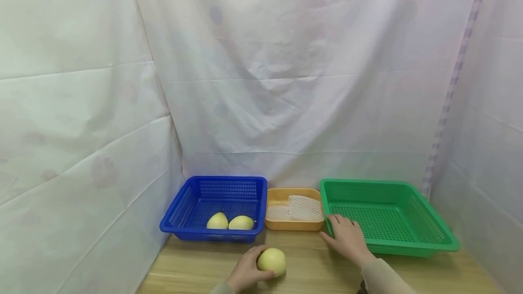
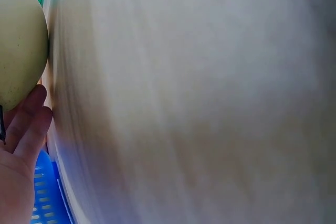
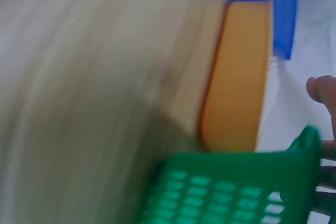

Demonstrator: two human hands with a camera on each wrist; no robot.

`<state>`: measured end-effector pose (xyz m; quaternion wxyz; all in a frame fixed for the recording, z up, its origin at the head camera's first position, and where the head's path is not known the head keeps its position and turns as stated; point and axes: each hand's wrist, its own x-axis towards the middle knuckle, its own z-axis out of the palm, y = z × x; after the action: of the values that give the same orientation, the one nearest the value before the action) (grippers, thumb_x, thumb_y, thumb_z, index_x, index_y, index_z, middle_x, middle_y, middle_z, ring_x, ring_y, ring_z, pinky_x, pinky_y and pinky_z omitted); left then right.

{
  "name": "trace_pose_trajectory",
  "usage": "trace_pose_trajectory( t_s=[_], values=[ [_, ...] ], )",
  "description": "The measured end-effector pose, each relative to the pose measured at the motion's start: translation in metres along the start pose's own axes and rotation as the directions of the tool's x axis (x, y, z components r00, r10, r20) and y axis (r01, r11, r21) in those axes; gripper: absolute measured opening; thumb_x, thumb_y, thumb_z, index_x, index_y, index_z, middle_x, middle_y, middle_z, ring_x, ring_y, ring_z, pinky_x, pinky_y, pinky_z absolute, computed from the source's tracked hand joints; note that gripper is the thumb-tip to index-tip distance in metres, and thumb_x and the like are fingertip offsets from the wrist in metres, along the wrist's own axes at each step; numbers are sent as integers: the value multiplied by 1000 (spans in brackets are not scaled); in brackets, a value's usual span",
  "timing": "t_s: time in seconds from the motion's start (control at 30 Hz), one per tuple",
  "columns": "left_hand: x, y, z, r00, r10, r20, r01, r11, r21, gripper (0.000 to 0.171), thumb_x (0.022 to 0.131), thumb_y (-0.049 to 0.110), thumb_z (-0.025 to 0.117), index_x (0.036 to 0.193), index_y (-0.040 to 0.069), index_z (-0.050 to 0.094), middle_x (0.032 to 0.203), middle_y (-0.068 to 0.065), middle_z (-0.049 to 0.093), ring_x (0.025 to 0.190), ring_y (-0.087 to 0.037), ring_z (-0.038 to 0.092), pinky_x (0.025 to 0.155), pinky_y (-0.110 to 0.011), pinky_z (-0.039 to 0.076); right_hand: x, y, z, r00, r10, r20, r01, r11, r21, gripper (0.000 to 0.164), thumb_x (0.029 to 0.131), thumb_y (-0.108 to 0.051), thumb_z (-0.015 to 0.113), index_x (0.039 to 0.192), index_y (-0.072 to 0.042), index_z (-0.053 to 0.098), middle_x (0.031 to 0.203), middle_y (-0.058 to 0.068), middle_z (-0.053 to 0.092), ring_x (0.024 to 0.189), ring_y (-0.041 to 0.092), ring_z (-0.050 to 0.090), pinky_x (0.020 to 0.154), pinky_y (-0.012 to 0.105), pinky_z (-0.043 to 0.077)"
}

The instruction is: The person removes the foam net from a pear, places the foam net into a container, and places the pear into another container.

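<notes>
My left hand (image 1: 247,269) holds a pale yellow pear (image 1: 272,261) just above or on the wooden table, in front of the blue basket; I cannot tell whether it touches the table. In the left wrist view the pear (image 2: 21,45) lies against the fingers (image 2: 32,124), its dark stem showing at the edge. Two more pears (image 1: 241,222) lie in the blue basket (image 1: 212,235). My right hand (image 1: 349,239) is over the front left corner of the green basket (image 1: 408,248), fingers spread and nothing held. Its thumb (image 3: 320,90) stands apart from the rim in the right wrist view.
Between the two baskets sits a shallow orange tray (image 1: 294,226) holding white mesh foam sleeves (image 1: 306,208). White patterned cloth (image 1: 253,80) hangs behind and on both sides. The wooden table (image 1: 310,267) runs along the front.
</notes>
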<state>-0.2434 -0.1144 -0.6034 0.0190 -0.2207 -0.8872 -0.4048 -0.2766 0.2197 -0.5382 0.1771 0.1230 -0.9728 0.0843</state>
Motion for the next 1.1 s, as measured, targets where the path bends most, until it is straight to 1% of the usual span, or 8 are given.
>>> trace_pose_trajectory(
  t_s=[0.2, 0.3, 0.4, 0.6, 0.8, 1.0, 1.1],
  values=[
    [0, 1, -1, 1000, 12, -1, -12, 1000, 8, 72, 71, 46, 82, 128, 8, 59, 117, -3, 61, 100, -15, 58, 80, -36, 49, -14, 11, 8, 1000, 5, -27, -5, 1000, -24, 68, 85, -61, 61, 123, -5, 59, 116, 14, 63, 102, 33, 61, 82, 57, 45],
    [-1, 0, 0, 1000, 16, 1, -16, 1000, 7, 72, 71, 45, 82, 128, 7, 59, 117, -3, 61, 100, -14, 57, 80, -35, 49, -19, 13, 10, 999, 16, -39, -17, 999, -26, 64, 86, -59, 62, 120, -5, 61, 113, 13, 64, 99, 33, 62, 81, 56, 45],
    [-1, 0, 0, 1000, 14, 6, -14, 1000, -3, 73, 72, 44, 82, 129, 6, 58, 117, -4, 61, 100, -15, 57, 80, -35, 49, -23, 13, 12, 999, 13, -50, -14, 1000, -26, 56, 87, -54, 64, 116, -7, 63, 109, 10, 66, 95, 31, 62, 77, 53, 46],
    [0, 0, -1, 1000, 2, 7, -2, 1000, -6, 74, 71, 45, 82, 130, 7, 58, 118, -3, 61, 101, -15, 57, 81, -36, 49, -28, 15, 20, 993, -37, -112, 27, 996, -87, 45, 87, -50, 66, 108, -10, 66, 98, 7, 67, 84, 27, 62, 67, 44, 46],
    [1, 0, 0, 1000, -27, 12, 27, 1000, -4, 77, 71, 48, 81, 131, 6, 57, 120, -4, 60, 103, -17, 57, 83, -38, 48, -30, 19, 27, 975, -103, -195, 76, 987, -143, 36, 87, -49, 66, 97, -14, 66, 89, 3, 67, 76, 23, 61, 61, 39, 42],
    [1, 1, -1, 999, -34, 14, 34, 999, 0, 78, 72, 51, 79, 131, 5, 56, 120, -4, 60, 104, -17, 57, 84, -39, 49, -29, 21, 31, 968, -112, -225, 81, 986, -144, 31, 86, -46, 68, 90, -16, 64, 83, 1, 65, 70, 22, 58, 58, 36, 39],
    [-1, 1, 0, 1000, -24, 12, 24, 1000, -2, 77, 73, 49, 80, 131, 5, 56, 120, -4, 61, 104, -17, 57, 84, -39, 49, -31, 21, 32, 967, -111, -231, 79, 987, -143, 31, 86, -46, 68, 89, -16, 63, 81, 0, 64, 68, 21, 57, 57, 36, 39]
  ],
)
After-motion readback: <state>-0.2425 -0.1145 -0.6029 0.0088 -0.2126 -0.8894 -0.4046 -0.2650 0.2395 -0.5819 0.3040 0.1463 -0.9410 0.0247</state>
